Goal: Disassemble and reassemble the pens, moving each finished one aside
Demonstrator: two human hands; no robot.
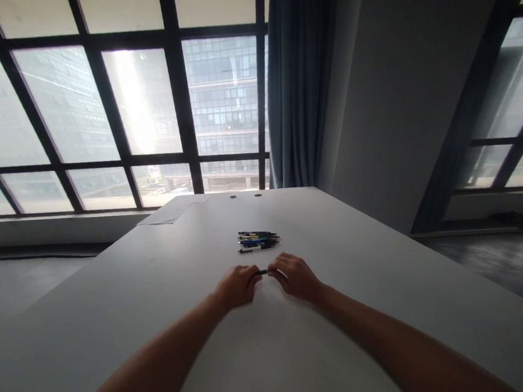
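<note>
Both forearms are stretched over the table [386, 283]. A dark pen [263, 272] is pinched between the curled left hand [238, 285] and right hand [296, 276]. More pens [258, 240] are piled just beyond, at twelve o'clock.

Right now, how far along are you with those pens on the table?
Nothing shows as finished: no separate set of done pens is visible. In hand is one dark pen, gripped at its ends by the left hand and the right hand, low over the table. Left is the pile of pens lying just beyond the hands, untouched. Whether the held pen is being opened or closed, I cannot tell.
</note>
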